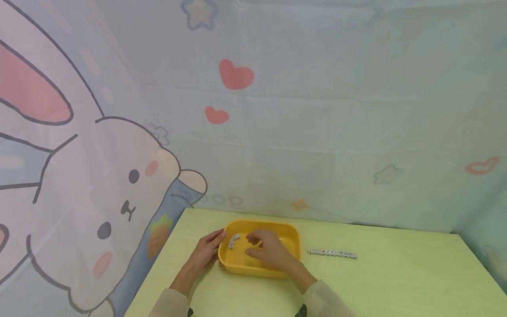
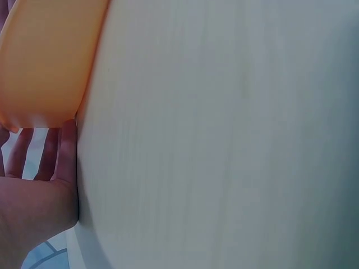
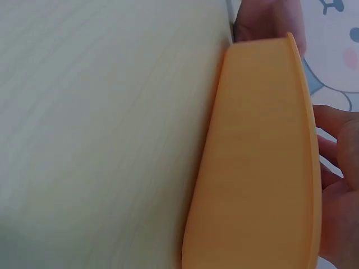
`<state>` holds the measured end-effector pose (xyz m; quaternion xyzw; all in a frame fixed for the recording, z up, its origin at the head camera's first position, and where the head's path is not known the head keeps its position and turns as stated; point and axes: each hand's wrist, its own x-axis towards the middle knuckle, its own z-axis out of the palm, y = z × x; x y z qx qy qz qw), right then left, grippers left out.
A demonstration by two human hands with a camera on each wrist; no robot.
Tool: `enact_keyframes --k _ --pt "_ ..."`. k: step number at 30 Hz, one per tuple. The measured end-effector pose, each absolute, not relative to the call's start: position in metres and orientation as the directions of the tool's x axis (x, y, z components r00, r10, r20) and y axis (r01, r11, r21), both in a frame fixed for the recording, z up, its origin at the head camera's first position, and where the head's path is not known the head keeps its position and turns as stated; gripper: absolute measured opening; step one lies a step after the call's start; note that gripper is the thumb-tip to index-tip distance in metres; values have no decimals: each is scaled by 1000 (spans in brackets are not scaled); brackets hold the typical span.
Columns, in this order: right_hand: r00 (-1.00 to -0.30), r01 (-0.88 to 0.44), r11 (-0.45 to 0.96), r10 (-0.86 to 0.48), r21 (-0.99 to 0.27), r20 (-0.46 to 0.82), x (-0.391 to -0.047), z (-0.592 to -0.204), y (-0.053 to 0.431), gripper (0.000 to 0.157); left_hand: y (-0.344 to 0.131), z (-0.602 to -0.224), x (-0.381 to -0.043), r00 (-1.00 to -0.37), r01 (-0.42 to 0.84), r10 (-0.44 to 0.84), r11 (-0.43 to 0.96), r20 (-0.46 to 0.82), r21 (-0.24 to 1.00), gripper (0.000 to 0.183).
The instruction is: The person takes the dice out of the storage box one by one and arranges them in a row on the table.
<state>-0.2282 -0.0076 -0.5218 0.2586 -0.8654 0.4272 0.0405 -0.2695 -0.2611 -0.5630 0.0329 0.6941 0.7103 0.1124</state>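
A yellow plastic tray (image 1: 253,270) stands on the table. Several small white dice (image 1: 232,241) lie in its left end. My left hand (image 1: 205,251) rests against the tray's left end; in the left wrist view its fingers (image 2: 49,151) extend fairly straight to the outer wall. Over the tray's middle hovers my right hand (image 1: 271,250), fingers loosely bent and thumb apart, pointing toward the dice. Nothing shows between those fingers. In the right wrist view, the tray's wall (image 3: 252,157) hides part of the right hand (image 3: 342,185).
To the right of the tray, a straight row of white dice (image 1: 332,253) lies on the pale table (image 1: 396,281). Behind the table hangs a printed cloth (image 1: 317,132) with a rabbit, hearts and stars.
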Motion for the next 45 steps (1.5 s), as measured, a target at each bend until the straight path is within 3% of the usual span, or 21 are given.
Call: enact_keyframes --k 7,14,45 --pt "-885 -417 493 -410 -763 219 -253 -527 -43 36 -261 -557 -272 -971 -77 228 -10 -72 997 60" --pt "-872 -456 552 -435 -699 226 -268 -539 -53 21 -256 -556 -273 -967 -80 241 5 -79 997 62" --pt "-839 -519 599 -494 -610 228 -271 -553 -63 8 -259 -561 -266 -977 -99 190 -1 -97 995 58"
